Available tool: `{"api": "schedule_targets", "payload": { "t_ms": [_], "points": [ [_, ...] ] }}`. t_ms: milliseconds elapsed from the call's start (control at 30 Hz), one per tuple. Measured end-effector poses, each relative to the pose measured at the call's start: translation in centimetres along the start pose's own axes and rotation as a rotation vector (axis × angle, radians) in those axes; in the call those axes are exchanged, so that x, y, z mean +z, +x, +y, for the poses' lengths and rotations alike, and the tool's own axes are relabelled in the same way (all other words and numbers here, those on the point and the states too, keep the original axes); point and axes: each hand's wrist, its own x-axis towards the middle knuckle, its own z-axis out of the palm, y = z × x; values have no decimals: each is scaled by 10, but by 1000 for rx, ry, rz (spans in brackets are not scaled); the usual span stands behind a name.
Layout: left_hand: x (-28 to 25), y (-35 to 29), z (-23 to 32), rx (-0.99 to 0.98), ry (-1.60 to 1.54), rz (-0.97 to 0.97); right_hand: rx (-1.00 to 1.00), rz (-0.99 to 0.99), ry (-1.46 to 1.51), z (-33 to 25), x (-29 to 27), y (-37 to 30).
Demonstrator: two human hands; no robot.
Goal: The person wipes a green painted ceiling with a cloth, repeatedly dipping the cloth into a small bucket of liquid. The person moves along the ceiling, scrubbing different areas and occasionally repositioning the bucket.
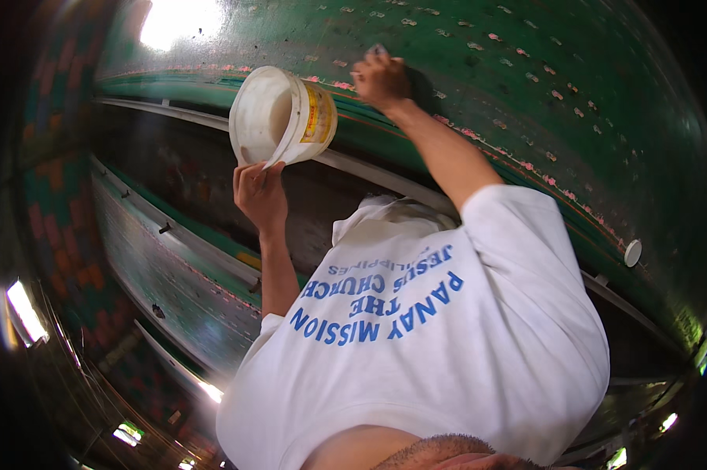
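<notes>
1. Shirt (494,368), white with blue lettering (339,337), fills the lower middle of the frame; one is in view.
2. The bucket (297,129) is at upper centre-left: white, round and tilted, its open mouth turned toward the left of the frame and smudged inside (what it contains, if anything, cannot be told). One bucket, with one yellow label (319,116) on its side.
3. Two bare hands show. The left hand (261,192), left of centre, is closed on the bucket's lower rim. The right hand (383,80), at upper centre, has its fingers curled narrow around one small greyish piece (377,49), too blurred to name, by the green panel.
4. One large green panel (510,110) spans the top and upper right, glossy, its pinkish and pale marks too many to count.
5. Farther off, one long bright light (27,312) glows at lower left.
</notes>
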Motion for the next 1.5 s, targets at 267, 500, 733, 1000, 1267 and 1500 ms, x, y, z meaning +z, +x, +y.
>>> {"api": "schedule_targets", "payload": {
  "t_ms": [267, 500, 733, 1000, 1267, 1500],
  "points": [
    [3, -15, 13, 69, 7, -42, 9, 47, 73, 20, -34, -23],
    [48, -25, 38, 31, -170, -125, 266, 342, -100, 189, -184, -133],
    [90, -29, 70, 119, -149, -173, 556, 457, -426, 317, -322, -312],
    [110, -29, 124, 364, -34, -277, 587, 310, -113, 302, -327, -324],
    [116, -31, 177, 474, 113, -415, 350, -38, 900, 155, -354, -141],
    [133, -35, 195, 500, 116, -453, -307, -775, 576, 79, -279, -15]
  ]
}}
